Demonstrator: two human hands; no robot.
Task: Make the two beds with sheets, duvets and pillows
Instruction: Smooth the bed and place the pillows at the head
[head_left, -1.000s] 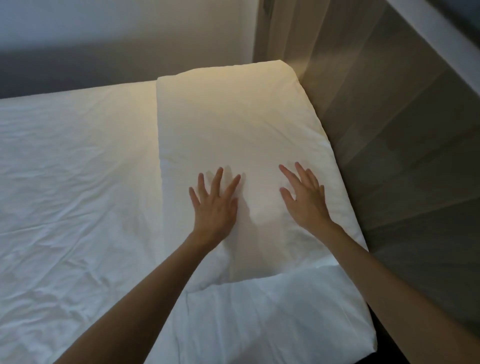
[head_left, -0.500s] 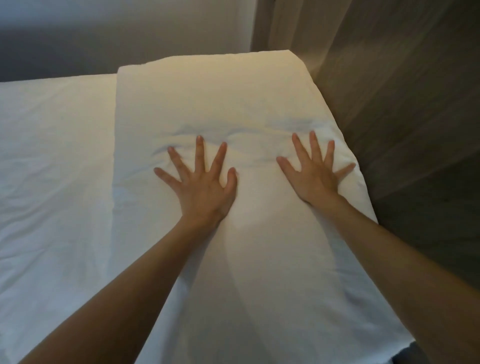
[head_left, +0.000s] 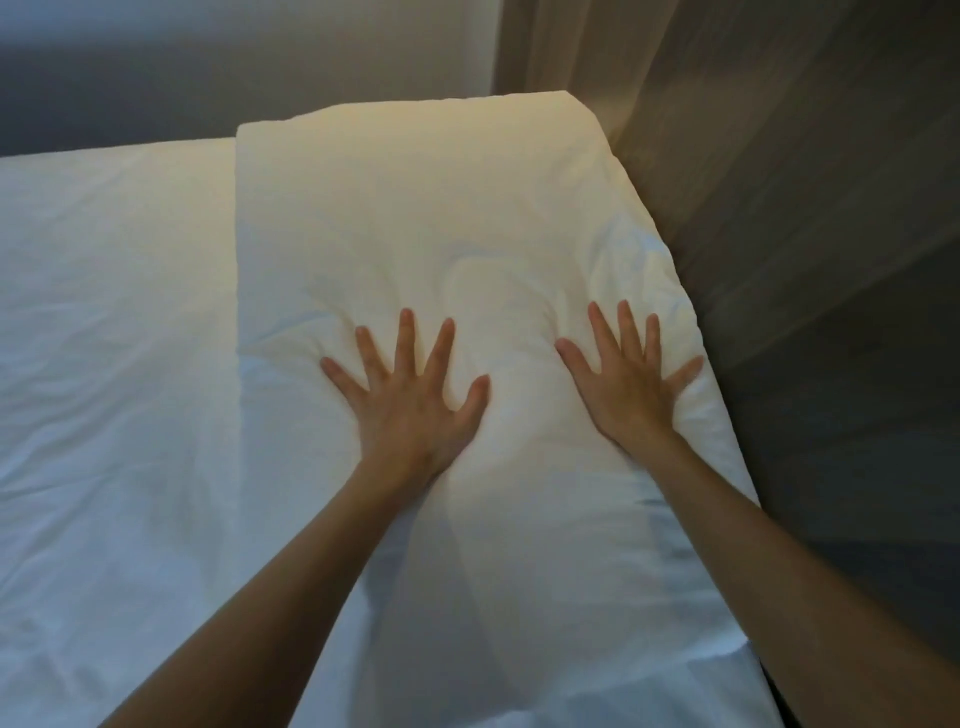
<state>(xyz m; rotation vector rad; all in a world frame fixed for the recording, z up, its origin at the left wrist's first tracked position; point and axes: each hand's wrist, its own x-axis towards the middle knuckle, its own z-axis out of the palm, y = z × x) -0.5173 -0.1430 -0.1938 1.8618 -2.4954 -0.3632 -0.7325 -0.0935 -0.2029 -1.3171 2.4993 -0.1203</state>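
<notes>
A white folded duvet (head_left: 415, 208) lies as a long strip along the right side of the bed, on top of the white sheet (head_left: 114, 338). My left hand (head_left: 415, 400) presses flat on the strip, fingers spread wide. My right hand (head_left: 631, 384) presses flat beside it, close to the strip's right edge, fingers also spread. The fabric dents and wrinkles around both palms. Neither hand holds anything. No pillow is in view.
A wood-panelled wall (head_left: 805, 234) runs along the bed's right edge, right against the duvet. A pale wall (head_left: 234, 62) stands behind the bed's far end. The creased sheet stretches off to the left.
Both hands went from fingers together to fingers spread and slid forward along the strip. New wrinkles have formed ahead of the fingertips, and my view has moved closer.
</notes>
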